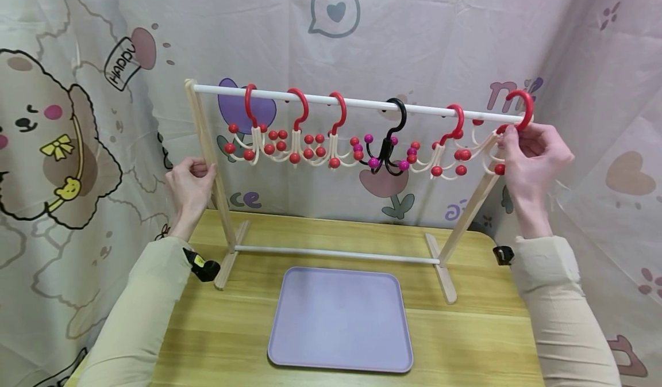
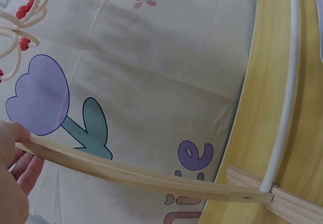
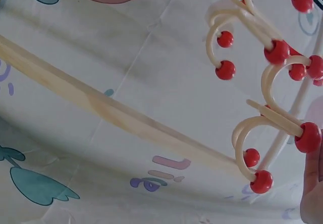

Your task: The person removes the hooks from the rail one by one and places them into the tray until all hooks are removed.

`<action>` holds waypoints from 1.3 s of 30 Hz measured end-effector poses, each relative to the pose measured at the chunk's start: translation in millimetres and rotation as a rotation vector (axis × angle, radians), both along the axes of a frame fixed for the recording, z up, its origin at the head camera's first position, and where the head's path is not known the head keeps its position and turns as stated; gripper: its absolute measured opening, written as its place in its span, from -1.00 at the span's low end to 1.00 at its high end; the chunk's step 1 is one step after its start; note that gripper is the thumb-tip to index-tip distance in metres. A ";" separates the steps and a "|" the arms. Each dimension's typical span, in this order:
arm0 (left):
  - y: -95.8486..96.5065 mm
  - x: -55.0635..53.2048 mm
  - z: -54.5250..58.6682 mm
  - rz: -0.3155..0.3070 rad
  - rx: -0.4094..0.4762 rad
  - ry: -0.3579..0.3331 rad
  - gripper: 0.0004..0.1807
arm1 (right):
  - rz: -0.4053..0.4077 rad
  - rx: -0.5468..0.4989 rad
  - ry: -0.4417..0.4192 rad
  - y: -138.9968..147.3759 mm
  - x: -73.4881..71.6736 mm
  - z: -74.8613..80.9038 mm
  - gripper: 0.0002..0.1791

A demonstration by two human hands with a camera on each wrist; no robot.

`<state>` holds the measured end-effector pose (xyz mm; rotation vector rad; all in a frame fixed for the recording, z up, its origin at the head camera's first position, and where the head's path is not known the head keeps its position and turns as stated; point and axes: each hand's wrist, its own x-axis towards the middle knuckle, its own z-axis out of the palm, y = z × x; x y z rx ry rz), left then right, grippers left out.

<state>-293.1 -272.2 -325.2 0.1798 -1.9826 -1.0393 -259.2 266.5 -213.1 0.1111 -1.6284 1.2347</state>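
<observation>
A wooden rack with a white top rod stands on the table. My left hand pinches its left wooden post between thumb and fingers; the left wrist view shows the same post. At the rod's right end, my right hand pinches a multi-arm hook hanger with a red hook and red balls. Whether that hook rests on the rod, I cannot tell. Several similar red-hooked hangers hang along the rod, with one black hanger with magenta balls among them.
A pale purple tray lies on the wood-grain table in front of the rack. The lower white rod joins the rack's two feet. Printed curtains enclose the back and sides.
</observation>
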 end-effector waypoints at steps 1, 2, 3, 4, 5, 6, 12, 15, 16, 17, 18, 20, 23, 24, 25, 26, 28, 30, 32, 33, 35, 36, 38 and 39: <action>0.0 -0.1 0.0 0.002 -0.001 0.000 -0.76 | -0.005 0.004 -0.005 2.1 -0.2 0.9 -0.76; 0.3 -0.2 0.1 0.003 -0.002 -0.001 -0.76 | -0.007 0.008 -0.008 3.7 0.0 2.1 -0.76; 0.4 -0.2 0.2 0.003 -0.002 -0.001 -0.76 | -0.015 0.014 -0.014 5.2 0.2 3.5 -0.76; 0.5 -0.2 0.3 0.004 -0.002 -0.001 -0.76 | -0.020 0.020 -0.021 6.5 0.6 4.9 -0.76; 0.5 0.0 0.4 0.001 0.001 0.000 -0.76 | -0.026 0.026 -0.030 7.6 0.9 6.4 -0.76; 0.8 0.3 0.6 0.000 0.002 0.000 -0.76 | -0.029 0.030 -0.038 8.5 1.3 7.8 -0.76; 1.0 1.4 1.1 -0.001 0.001 0.000 -0.77 | -0.007 0.022 -0.062 12.8 1.5 13.4 -0.76; 1.1 1.4 1.3 -0.003 -0.001 0.000 -0.77 | 0.003 0.006 -0.050 14.3 2.2 14.7 -0.77; 1.2 1.4 1.3 -0.004 -0.001 0.000 -0.77 | 0.000 0.002 -0.045 14.8 2.8 15.2 -0.77; 1.2 1.3 1.2 -0.004 -0.001 0.000 -0.77 | 0.008 -0.008 -0.038 15.2 3.2 15.9 -0.77; 1.1 1.1 1.1 -0.003 -0.002 0.001 -0.78 | 0.021 -0.022 -0.031 15.6 3.9 16.7 -0.78; 0.8 0.7 0.8 -0.002 -0.003 0.003 -0.78 | 0.041 -0.047 -0.024 16.3 5.7 18.3 -0.79; 0.3 0.7 0.6 0.000 -0.004 0.006 -0.77 | 0.083 -0.088 -0.010 17.6 7.9 20.0 -0.81; 0.5 0.9 0.6 0.000 -0.005 0.005 -0.77 | 0.100 -0.104 -0.007 18.4 8.6 20.2 -0.81; 0.6 1.0 0.7 0.001 -0.006 0.004 -0.77 | 0.114 -0.116 -0.002 19.1 9.0 20.3 -0.82; 0.6 1.2 0.8 0.000 -0.007 0.004 -0.77 | 0.147 -0.136 0.014 19.7 9.1 20.3 -0.82; 0.6 1.3 0.9 0.001 -0.010 0.002 -0.76 | 0.231 -0.183 0.057 20.8 8.7 20.2 -0.81; 0.4 1.4 1.0 -0.001 -0.013 0.001 -0.76 | 0.315 -0.226 0.094 22.1 8.7 20.0 -0.80; 0.1 1.3 1.0 -0.002 -0.015 0.001 -0.76 | 0.392 -0.259 0.130 23.3 8.8 20.0 -0.78; 0.2 1.1 0.9 -0.002 -0.016 0.001 -0.76 | 0.420 -0.268 0.136 24.1 9.3 20.1 -0.78; 0.3 1.0 0.9 0.001 -0.017 0.002 -0.76 | 0.465 -0.272 0.142 25.7 10.8 20.7 -0.77; 0.6 0.9 0.9 0.004 -0.017 0.002 -0.76 | 0.479 -0.265 0.141 26.4 11.7 20.9 -0.77; 0.6 0.4 0.7 0.008 -0.017 0.003 -0.76 | 0.513 -0.254 0.134 27.8 14.0 21.2 -0.76; 0.6 0.3 0.6 0.012 -0.019 0.002 -0.76 | 0.528 -0.248 0.129 28.2 15.2 21.3 -0.75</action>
